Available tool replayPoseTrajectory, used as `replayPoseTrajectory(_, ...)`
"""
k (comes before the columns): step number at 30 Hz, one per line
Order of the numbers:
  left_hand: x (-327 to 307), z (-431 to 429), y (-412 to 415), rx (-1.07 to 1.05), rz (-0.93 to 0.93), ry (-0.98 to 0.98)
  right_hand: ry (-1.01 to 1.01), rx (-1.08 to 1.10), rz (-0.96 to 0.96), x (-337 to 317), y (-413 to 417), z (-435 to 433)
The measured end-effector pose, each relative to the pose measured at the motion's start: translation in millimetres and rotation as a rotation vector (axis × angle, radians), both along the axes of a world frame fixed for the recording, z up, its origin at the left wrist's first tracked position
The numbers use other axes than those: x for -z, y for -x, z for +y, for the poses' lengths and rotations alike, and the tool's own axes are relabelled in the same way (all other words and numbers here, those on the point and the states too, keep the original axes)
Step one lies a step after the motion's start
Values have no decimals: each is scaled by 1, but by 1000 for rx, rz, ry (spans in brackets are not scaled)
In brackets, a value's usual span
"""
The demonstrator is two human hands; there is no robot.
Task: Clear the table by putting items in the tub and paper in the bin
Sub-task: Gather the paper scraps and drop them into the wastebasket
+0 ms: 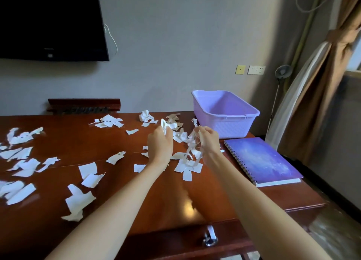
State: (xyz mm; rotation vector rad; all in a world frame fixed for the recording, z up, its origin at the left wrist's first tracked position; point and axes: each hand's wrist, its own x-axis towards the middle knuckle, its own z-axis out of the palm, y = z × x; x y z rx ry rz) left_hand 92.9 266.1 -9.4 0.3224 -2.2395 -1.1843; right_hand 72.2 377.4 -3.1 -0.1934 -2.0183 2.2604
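Nearest the camera, at the front edge of the dark wooden table [170, 191], a metal drawer handle [210, 238] hangs from the drawer front. Two bare forearms reach forward over the polished top.

To the left of the arms, torn white paper scraps [79, 200] lie scattered across the wood, some flat and some curled, in loose groups that run out to the table's left edge. More scraps lie under and just beyond the hands.

The left hand [160, 144] is raised above the table, its fingers closed around a crumpled wad of paper [165, 126] that sticks up past the fingertips. The right hand [208, 140], just beside it, is closed on a bunch of paper strips [192, 142]; the strips dangle from the fingers down to the scraps on the table.

To the right of the right forearm, a purple spiral notebook [262, 160] lies flat near the table's right edge, its wire binding on the side towards the hands.

Farther back, a lilac plastic tub [224, 123] stands on the far right corner of the table, just behind the notebook; what shows of its inside looks empty. No bin can be seen.

Beyond the table, a dark television [50, 23] hangs on the grey wall at left, and a brown curtain [324, 95] is tied back at right.
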Motion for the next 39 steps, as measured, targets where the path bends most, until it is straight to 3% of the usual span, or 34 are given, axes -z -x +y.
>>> replayPoseTrajectory(10, -13, 30, -25, 54, 43, -51, 194, 59, 32, -12, -15, 37)
replayPoseTrajectory(16, -21, 54, -38, 129, 65, -98, 207, 80, 82, -20, -37, 66)
replayPoseTrajectory(25, -24, 145, -92, 380, 48, -271, 270, 188, 137, -6, -116, 149)
replayPoseTrajectory(28, -6, 184, -123, 523, 17, -366, 193, 265, 123, 13, -155, 183)
replayPoseTrajectory(33, 47, 242, -164, 655, -108, -453, 210, 387, 47, 63, -215, 231)
replayPoseTrajectory(39, 119, 283, -192, 725, -445, -504, 263, 509, -184, 137, -258, 265)
